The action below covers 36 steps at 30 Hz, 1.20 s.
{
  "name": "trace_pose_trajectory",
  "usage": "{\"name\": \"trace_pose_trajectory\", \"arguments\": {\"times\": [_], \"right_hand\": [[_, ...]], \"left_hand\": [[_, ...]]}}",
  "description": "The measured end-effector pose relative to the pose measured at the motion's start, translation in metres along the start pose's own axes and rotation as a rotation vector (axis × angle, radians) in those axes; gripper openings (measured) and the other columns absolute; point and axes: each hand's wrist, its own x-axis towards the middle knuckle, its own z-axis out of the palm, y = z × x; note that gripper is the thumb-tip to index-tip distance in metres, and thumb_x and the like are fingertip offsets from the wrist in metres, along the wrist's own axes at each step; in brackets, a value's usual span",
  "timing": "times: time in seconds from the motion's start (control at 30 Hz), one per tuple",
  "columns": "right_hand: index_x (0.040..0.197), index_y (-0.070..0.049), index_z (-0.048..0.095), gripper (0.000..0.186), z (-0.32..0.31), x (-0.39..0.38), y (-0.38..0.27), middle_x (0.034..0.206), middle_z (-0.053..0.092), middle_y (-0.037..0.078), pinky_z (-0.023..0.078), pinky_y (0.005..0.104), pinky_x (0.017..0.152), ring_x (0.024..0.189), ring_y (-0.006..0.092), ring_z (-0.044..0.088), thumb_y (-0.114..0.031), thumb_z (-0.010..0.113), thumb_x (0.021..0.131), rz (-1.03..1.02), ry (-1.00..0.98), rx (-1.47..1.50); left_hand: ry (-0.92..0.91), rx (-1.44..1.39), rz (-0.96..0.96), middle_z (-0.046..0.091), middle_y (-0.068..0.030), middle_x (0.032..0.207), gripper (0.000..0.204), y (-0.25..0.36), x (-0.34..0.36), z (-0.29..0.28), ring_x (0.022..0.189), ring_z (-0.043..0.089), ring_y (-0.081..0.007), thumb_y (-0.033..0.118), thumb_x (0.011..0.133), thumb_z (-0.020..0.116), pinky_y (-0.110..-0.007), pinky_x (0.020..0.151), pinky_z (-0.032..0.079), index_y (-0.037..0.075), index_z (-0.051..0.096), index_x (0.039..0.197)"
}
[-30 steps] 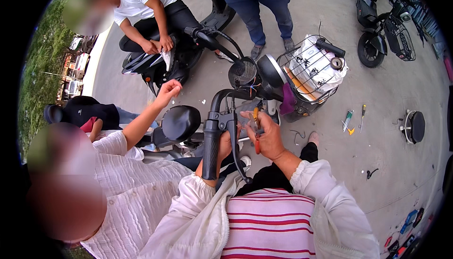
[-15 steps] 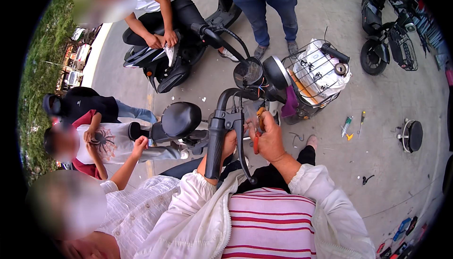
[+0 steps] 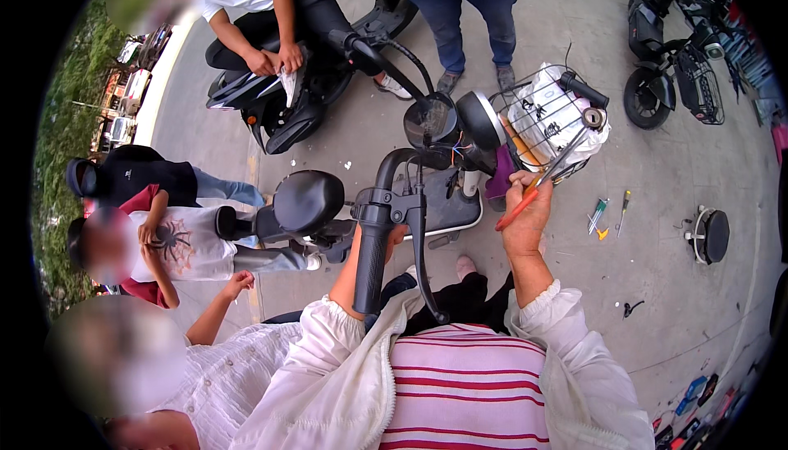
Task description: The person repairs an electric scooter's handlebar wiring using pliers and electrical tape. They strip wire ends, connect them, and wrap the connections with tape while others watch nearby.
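Note:
In my right hand [image 3: 525, 232] is a red-handled tool [image 3: 519, 210] with a long thin metal end pointing up toward the wire basket; the exact kind of tool is not clear. My left hand [image 3: 397, 235] is behind the black handlebar grip [image 3: 371, 257] and brake lever [image 3: 420, 261] of an electric scooter, which hide its fingers. Between the handlebars, a round display [image 3: 430, 122] sits above exposed thin coloured wires [image 3: 456, 153]. A purple cloth [image 3: 501, 173] hangs below the basket.
The wire basket [image 3: 502, 114] holds a white plastic bag [image 3: 550, 114]. Screwdrivers [image 3: 625, 208] and a black lever [image 3: 631, 309] lie on the pavement at right, near a round stool [image 3: 716, 235]. A person sits on another scooter [image 3: 283, 122]; others stand at left and ahead.
My right hand has moved right, away from the handlebar, carrying the red-handled tool up beside the basket. My left hand has lowered slightly behind the grip. The nearby person's hand at left has dropped.

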Motion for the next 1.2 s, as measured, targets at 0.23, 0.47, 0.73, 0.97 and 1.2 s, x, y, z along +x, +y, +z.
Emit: {"name": "trace_pose_trajectory", "arguments": {"times": [0.23, 0.47, 0.73, 0.97, 1.2], "right_hand": [[0.095, -0.003, 0.051, 0.029, -0.057, -0.038, -0.012, 0.081, 0.058, 0.006, 0.047, 0.0231, 0.047, 0.054, 0.0102, 0.056, -0.03, 0.06, 0.096, 0.481, -0.124, -0.121], [0.076, 0.001, 0.053, 0.057, -0.046, -0.097, -0.057, 0.063, 0.054, 0.021, 0.047, 0.0428, 0.062, 0.059, 0.0373, 0.055, -0.052, 0.052, 0.095, 0.409, -0.986, -0.404], [0.081, 0.005, 0.054, 0.055, -0.034, -0.1, -0.056, 0.068, 0.06, 0.023, 0.047, 0.0432, 0.059, 0.064, 0.04, 0.061, -0.049, 0.059, 0.091, 0.306, -0.875, -0.649], [0.082, 0.005, 0.054, 0.059, -0.03, -0.099, -0.054, 0.065, 0.061, 0.024, 0.048, 0.0444, 0.058, 0.06, 0.0403, 0.061, -0.053, 0.061, 0.089, 0.233, -0.82, -0.675], [0.073, 0.004, 0.059, 0.065, -0.028, -0.102, -0.05, 0.064, 0.062, 0.022, 0.05, 0.0454, 0.056, 0.06, 0.0392, 0.063, -0.06, 0.059, 0.086, 0.256, -0.806, -0.654]], "left_hand": [[-0.043, -0.292, -0.002, 0.061, -0.0019, 0.099, 0.034, -0.01, 0.006, -0.001, 0.09, 0.059, -0.0092, 0.021, 0.093, 0.064, -0.019, 0.079, 0.047, -0.001, 0.056, 0.118], [0.177, 0.247, 0.08, 0.064, -0.0079, 0.104, 0.021, 0.021, 0.001, 0.031, 0.086, 0.061, -0.0121, 0.011, 0.098, 0.052, -0.026, 0.075, 0.05, 0.002, 0.057, 0.116], [0.312, 0.233, 0.103, 0.058, -0.006, 0.073, 0.021, 0.058, -0.002, 0.084, 0.056, 0.05, -0.011, 0.016, 0.093, 0.063, -0.023, 0.051, 0.041, -0.004, 0.062, 0.099], [0.277, 0.386, 0.135, 0.056, -0.0058, 0.074, 0.018, 0.058, -0.001, 0.083, 0.061, 0.051, -0.0122, 0.016, 0.093, 0.06, -0.024, 0.057, 0.042, -0.002, 0.06, 0.097], [0.276, 0.377, 0.122, 0.057, -0.0061, 0.076, 0.017, 0.054, -0.002, 0.077, 0.064, 0.053, -0.0126, 0.015, 0.092, 0.062, -0.025, 0.06, 0.044, -0.001, 0.059, 0.097]]}}
